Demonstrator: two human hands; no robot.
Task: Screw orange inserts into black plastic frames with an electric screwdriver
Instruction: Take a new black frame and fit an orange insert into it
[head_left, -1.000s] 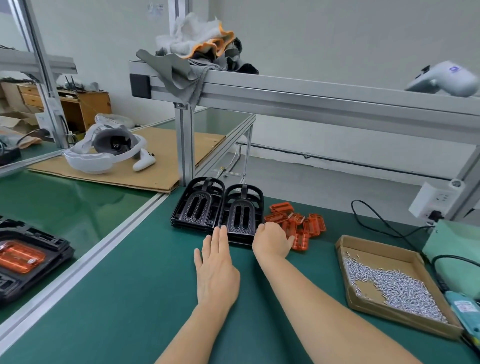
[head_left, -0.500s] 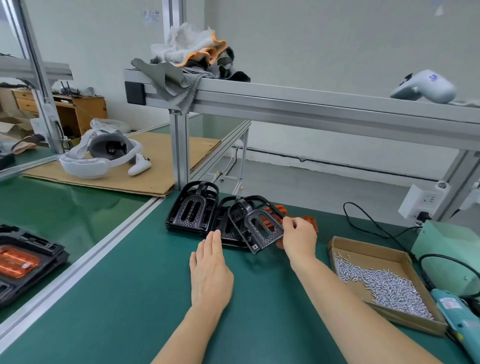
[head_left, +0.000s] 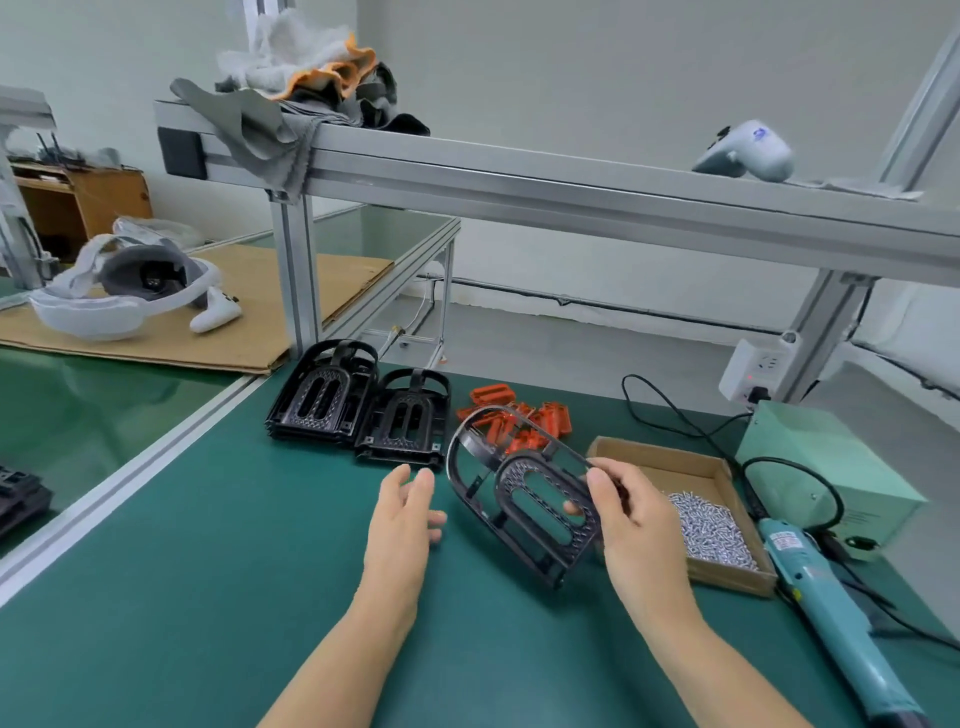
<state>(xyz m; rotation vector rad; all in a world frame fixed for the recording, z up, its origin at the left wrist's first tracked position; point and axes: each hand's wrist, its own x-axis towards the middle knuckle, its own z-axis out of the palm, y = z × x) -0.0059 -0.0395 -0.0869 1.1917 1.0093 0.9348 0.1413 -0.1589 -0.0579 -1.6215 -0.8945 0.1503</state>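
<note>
Frame: off the right-hand stack now, up in the air over the mat and tilted, well nearer than half a second ago, when only just lifted clear of the stacks. Pinched at its right edge by the right hand, thumb on top and fingertips showing through the slot. Held just in front of the inserts, partly hiding that orange heap. Left hand up off the mat since then too, fingers loose and apart, gripping nothing, just beside the frame's left rim, probably about to take a share of it. Meaning for the job: one frame picked, no insert fitted yet, so likely still the very start. Screwdriver untouched at the right, lying beside the box with its screws.
</note>
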